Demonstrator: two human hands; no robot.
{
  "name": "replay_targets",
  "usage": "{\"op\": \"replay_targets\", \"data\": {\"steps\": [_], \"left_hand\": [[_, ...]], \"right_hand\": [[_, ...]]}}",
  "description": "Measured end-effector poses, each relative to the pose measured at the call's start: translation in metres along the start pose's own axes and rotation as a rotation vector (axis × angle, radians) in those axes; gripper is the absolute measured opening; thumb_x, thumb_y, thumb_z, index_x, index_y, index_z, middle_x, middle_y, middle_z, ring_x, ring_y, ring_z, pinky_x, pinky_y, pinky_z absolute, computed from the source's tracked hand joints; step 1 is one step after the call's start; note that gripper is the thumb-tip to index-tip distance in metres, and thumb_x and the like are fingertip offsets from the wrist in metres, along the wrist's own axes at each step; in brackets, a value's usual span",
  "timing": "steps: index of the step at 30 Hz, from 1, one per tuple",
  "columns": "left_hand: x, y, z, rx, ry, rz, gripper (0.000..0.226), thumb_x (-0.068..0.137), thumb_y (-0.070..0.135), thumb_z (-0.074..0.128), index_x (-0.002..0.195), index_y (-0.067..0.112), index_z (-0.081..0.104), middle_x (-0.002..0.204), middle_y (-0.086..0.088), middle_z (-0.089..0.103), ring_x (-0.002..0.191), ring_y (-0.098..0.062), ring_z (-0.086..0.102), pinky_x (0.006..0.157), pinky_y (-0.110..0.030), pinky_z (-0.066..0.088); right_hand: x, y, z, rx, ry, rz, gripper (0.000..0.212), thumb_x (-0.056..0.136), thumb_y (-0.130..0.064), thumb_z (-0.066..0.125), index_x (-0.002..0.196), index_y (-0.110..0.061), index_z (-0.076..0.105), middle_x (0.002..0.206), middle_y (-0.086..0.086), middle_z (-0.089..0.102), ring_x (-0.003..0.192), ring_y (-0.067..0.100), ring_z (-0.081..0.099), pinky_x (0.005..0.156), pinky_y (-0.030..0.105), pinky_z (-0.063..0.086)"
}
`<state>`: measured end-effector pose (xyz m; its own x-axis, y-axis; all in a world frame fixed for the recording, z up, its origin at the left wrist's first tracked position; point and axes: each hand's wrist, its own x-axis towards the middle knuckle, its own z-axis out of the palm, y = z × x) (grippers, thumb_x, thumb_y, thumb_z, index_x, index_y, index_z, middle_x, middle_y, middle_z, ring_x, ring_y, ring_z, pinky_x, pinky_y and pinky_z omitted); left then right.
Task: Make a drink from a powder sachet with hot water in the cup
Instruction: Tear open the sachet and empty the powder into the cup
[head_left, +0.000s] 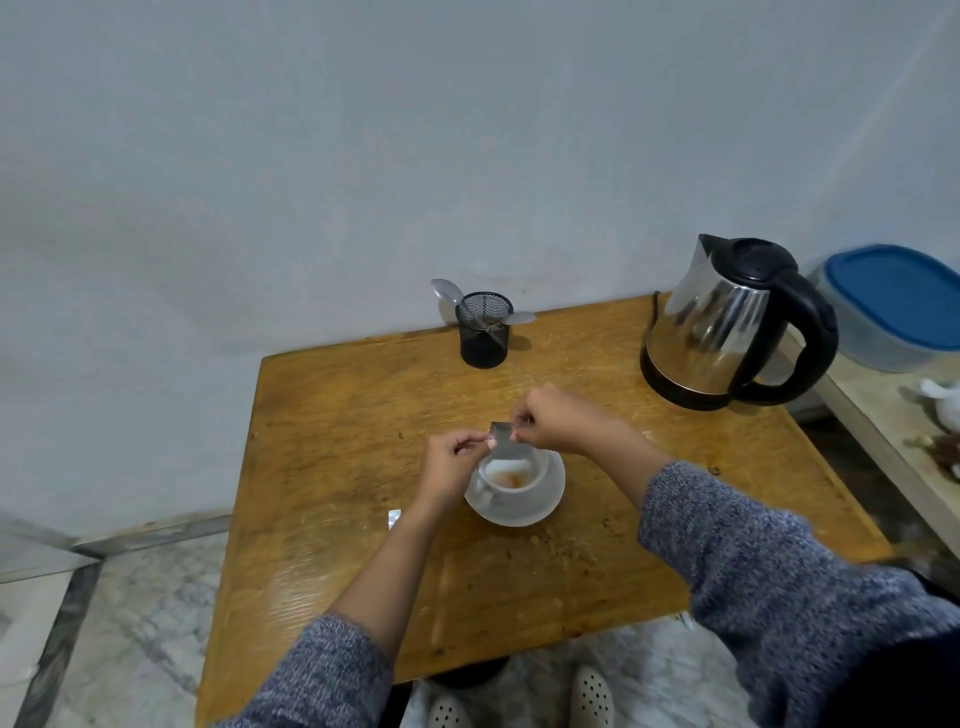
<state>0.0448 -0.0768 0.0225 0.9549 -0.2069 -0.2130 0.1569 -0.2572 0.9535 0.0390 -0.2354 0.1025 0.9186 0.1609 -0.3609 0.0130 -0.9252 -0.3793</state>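
Silver foil sachet (506, 441), long axis sloping down toward the white cup (511, 475), pinched at its upper end by the left hand (451, 462) and right hand (556, 421); any print is unreadable. Orange-brown powder lies in the cup on a white saucer (540, 506), mid-table (337, 415). A steel kettle (727, 327) stands at the far right corner.

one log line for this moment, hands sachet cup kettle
step: emptying sachet | both hands hold it over cup | cup: orange powder, on saucer | kettle: untouched, on table
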Motion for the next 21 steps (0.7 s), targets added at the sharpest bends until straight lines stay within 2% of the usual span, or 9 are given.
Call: {"op": "replay_targets", "data": {"steps": [1,3,6,10,14,17,18,21], "left_hand": [[0.000,0.000,0.000,0.021,-0.005,-0.003,0.014,0.079,0.010,0.069,0.092,0.004,0.072,0.078,-0.001,0.069,0.072,-0.007,0.063,0.067,-0.016,0.049],[-0.001,0.000,0.002,0.057,-0.011,-0.004,0.013,0.080,0.010,0.068,0.091,0.004,0.072,0.074,0.002,0.067,0.067,-0.004,0.059,0.062,-0.011,0.046],[-0.002,0.000,0.003,0.068,0.003,-0.005,0.014,0.081,0.008,0.066,0.092,0.001,0.070,0.070,0.004,0.062,0.064,-0.003,0.056,0.058,-0.006,0.045],[-0.003,0.003,0.004,0.098,0.012,0.010,0.015,0.080,0.011,0.068,0.093,0.003,0.071,0.078,-0.006,0.068,0.071,-0.011,0.060,0.068,-0.019,0.049],[-0.009,0.006,0.004,0.134,0.028,0.030,0.015,0.081,0.010,0.067,0.093,0.004,0.072,0.080,-0.006,0.068,0.069,-0.008,0.059,0.066,-0.017,0.047],[-0.011,0.009,0.004,0.146,0.031,0.045,0.015,0.080,0.008,0.067,0.094,0.003,0.072,0.082,-0.005,0.068,0.073,-0.008,0.060,0.069,-0.019,0.048],[-0.011,0.010,0.004,0.150,0.035,0.046,0.016,0.080,0.008,0.067,0.094,0.003,0.072,0.085,-0.005,0.068,0.076,-0.010,0.061,0.072,-0.021,0.049],[-0.012,0.010,0.002,0.133,0.069,0.037,0.016,0.079,0.007,0.067,0.094,0.003,0.072,0.092,-0.010,0.072,0.084,-0.018,0.065,0.080,-0.031,0.052]], "right_hand": [[0.001,0.000,0.002,0.007,-0.009,0.006,0.019,0.088,-0.017,0.059,0.069,-0.016,0.059,0.071,0.009,0.058,0.057,0.011,0.043,0.053,0.019,0.028],[0.004,-0.001,0.005,0.024,-0.020,0.016,0.027,0.086,-0.011,0.057,0.061,-0.017,0.050,0.069,0.010,0.056,0.063,0.018,0.048,0.057,0.028,0.037],[0.004,-0.002,0.006,0.001,-0.019,0.017,0.035,0.086,-0.010,0.055,0.055,-0.019,0.041,0.063,0.002,0.046,0.063,0.021,0.044,0.056,0.031,0.035],[0.003,-0.006,0.008,-0.128,-0.025,0.036,0.038,0.084,-0.012,0.060,0.053,-0.023,0.039,0.063,-0.002,0.046,0.065,0.021,0.049,0.057,0.031,0.038],[0.007,-0.007,0.007,-0.200,0.008,0.061,0.033,0.085,-0.018,0.064,0.057,-0.020,0.046,0.078,0.004,0.055,0.075,0.023,0.054,0.064,0.033,0.042],[0.007,-0.011,0.006,-0.238,-0.020,0.042,0.011,0.086,-0.022,0.064,0.079,-0.013,0.063,0.084,0.006,0.059,0.077,0.022,0.053,0.067,0.032,0.043],[0.007,-0.011,0.006,-0.252,-0.030,0.034,0.011,0.087,-0.022,0.062,0.085,-0.011,0.065,0.084,0.006,0.059,0.078,0.022,0.052,0.068,0.032,0.043],[0.005,-0.010,0.008,-0.242,-0.043,0.022,0.022,0.090,-0.018,0.057,0.068,-0.016,0.055,0.071,0.000,0.050,0.077,0.022,0.049,0.067,0.032,0.040]]}}
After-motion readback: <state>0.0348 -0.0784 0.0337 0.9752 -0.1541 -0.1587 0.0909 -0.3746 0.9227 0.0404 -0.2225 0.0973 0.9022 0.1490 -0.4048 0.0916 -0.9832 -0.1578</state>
